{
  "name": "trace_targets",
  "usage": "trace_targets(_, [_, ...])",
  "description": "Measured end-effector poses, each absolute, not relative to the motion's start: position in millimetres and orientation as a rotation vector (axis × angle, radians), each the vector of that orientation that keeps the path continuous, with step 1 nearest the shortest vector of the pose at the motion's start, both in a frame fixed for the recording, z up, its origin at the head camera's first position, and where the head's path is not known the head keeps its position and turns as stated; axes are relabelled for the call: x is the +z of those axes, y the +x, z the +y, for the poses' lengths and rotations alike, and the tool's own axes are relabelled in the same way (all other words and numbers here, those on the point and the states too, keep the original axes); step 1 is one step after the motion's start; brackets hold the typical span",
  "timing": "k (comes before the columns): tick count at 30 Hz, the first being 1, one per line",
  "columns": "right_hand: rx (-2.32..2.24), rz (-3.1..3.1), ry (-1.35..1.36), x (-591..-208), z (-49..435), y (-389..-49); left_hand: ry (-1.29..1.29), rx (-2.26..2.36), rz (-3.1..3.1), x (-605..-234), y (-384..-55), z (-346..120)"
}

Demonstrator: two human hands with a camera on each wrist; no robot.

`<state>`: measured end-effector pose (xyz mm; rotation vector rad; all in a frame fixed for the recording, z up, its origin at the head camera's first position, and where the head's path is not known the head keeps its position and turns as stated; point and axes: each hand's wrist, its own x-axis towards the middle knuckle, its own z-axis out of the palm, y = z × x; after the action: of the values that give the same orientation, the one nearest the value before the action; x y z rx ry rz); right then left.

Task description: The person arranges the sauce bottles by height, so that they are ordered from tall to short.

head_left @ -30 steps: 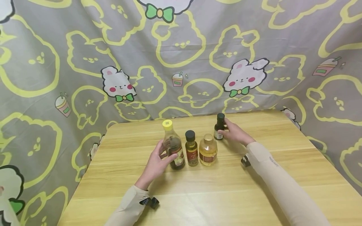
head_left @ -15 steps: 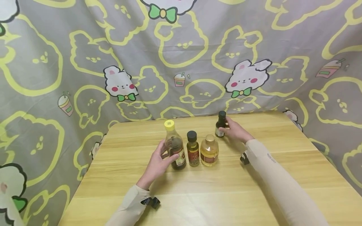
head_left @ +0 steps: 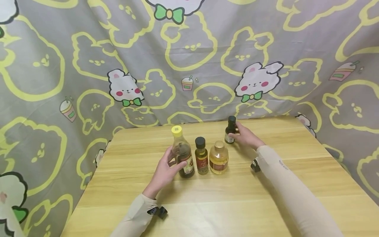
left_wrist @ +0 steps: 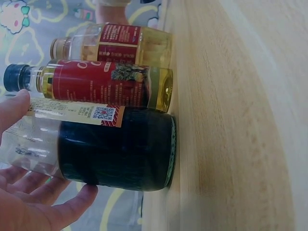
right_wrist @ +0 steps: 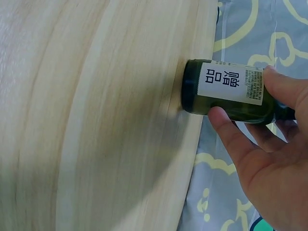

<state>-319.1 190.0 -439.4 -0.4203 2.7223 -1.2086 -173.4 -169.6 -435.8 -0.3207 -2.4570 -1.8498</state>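
My left hand holds a tall clear bottle of dark liquid with a yellow cap, upright on the table. In the left wrist view, the thumb and fingers lie on opposite sides of that bottle. Farther back, my right hand grips a small dark green bottle with a black cap. The right wrist view shows this small bottle between thumb and fingers, its white label visible and its base at the table surface.
Between the hands stand a slim red-labelled bottle of golden liquid with a black cap and a squat clear bottle of pale yellow liquid. The wooden table ends at a patterned cloth behind.
My right hand has shifted slightly toward the back of the table with the small dark bottle, then stayed almost still. My left hand keeps its place on the tall bottle.
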Motion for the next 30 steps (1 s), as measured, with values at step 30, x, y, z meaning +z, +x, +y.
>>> trace_targets(30, [-1.202, 2.729, -0.409, -438.7, 190.0, -321.8, -0.318, -1.843, -2.458, -436.8, -173.6, -169.7])
